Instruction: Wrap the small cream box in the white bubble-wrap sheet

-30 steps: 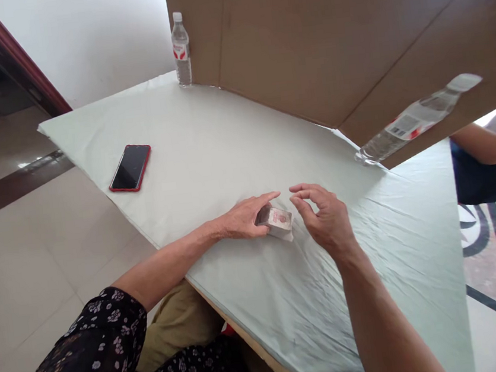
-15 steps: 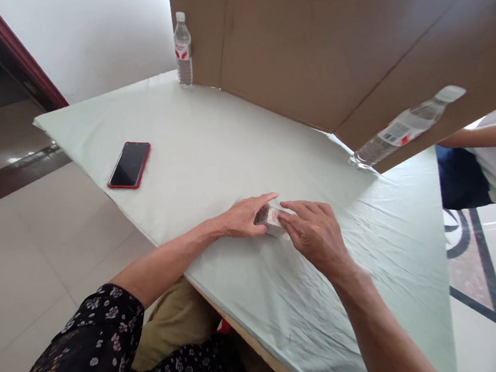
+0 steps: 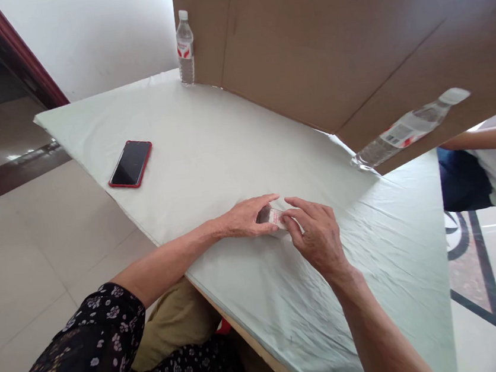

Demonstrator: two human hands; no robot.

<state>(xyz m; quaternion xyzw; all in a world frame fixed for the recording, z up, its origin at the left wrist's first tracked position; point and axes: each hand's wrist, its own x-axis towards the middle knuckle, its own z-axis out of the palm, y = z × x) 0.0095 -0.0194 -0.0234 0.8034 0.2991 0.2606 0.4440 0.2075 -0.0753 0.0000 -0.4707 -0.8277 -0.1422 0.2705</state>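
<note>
A small box (image 3: 275, 216), partly see-through with white and reddish print on its top, sits on the pale green tablecloth (image 3: 208, 154) near the table's front edge. My left hand (image 3: 246, 217) is curved around its left end, with the thumb along the near side and fingers along the far side. At the right end, my right hand (image 3: 318, 230) has its thumb and fingertips pinched against the box's edge. Fingers cover part of the box, and what it contains cannot be made out.
A phone in a red case (image 3: 131, 164) lies toward the left edge. A tall cardboard panel (image 3: 303, 42) stands behind, with one water bottle (image 3: 186, 50) upright at its left end and another water bottle (image 3: 407, 130) before its right part. Another person's arm (image 3: 482, 139) shows at the right.
My left thumb has slid a little further right along the near side of the box. The right fingertips have shifted slightly at its right end; the view has barely moved.
</note>
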